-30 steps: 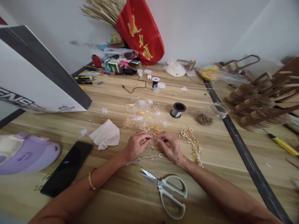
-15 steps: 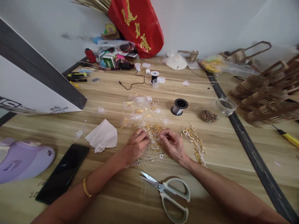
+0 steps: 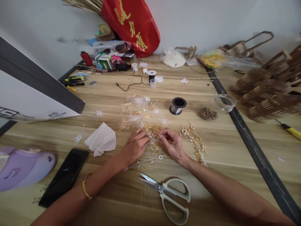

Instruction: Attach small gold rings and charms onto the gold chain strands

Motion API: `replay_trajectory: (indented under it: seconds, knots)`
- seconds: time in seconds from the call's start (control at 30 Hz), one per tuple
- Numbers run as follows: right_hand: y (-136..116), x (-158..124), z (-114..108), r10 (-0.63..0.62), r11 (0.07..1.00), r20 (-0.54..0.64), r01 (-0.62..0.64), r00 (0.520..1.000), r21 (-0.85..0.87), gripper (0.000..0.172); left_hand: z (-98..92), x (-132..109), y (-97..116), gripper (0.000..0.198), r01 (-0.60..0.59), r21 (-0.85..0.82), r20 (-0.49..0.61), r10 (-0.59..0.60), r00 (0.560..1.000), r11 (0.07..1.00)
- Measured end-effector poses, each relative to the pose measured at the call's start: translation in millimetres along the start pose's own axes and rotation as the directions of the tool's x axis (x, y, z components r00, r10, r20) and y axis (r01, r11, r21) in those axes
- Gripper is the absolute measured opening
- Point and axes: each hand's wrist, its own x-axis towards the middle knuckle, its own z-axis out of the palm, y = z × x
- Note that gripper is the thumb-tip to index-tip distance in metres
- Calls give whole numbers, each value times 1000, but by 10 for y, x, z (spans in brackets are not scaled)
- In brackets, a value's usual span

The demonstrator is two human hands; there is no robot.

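Note:
A loose pile of tiny gold and silver jewellery findings point(image 3: 154, 135) lies between my hands. My left hand point(image 3: 136, 145) rests palm down at the pile's left edge, fingers bent and pressed together; anything under the fingertips is hidden. On the opposite side my right hand point(image 3: 172, 146) lies on its edge, thumb and forefinger pinched. What they hold is too small to name. A silver chain point(image 3: 143, 163) with a ring end runs just below the pile. Right of my right hand is a bundle of gold and silver chains point(image 3: 195, 142). Partly open scissors point(image 3: 161, 188) lie nearer me.
Small bags of findings point(image 3: 135, 108) spread behind the pile. A wire spool point(image 3: 178, 105), a bead heap point(image 3: 208, 113) and a clear jar point(image 3: 225, 102) stand farther right. At left are a tissue point(image 3: 101, 139), a phone point(image 3: 63, 177) and a big box point(image 3: 39, 91).
The whole view has shifted slightly. Both hands stay at the pile in nearly the same pose, and the things on the table keep their places.

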Motion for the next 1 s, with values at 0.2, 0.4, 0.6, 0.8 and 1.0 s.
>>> replay_trajectory:
  seconds: [0.2,0.4,0.6,0.8,1.0]
  knots:
    - [9,11,-3,-10,1000,-26,11,1000,27,18,-20,179,44,20,-3,86,44,-1,999,996]
    - [39,15,-7,-18,999,-31,19,999,43,16,26,209,45,20,-19,147,64,10,998,989]
    - [75,17,-8,-16,999,-27,17,1000,33,16,50,191,22,22,-35,155,71,24,997,987]
    - [64,24,-9,-23,999,-25,24,999,43,16,54,203,22,25,-53,170,102,36,994,984]
    - [49,23,-5,-12,999,-23,13,1000,45,17,46,208,45,26,-62,215,123,36,992,975]
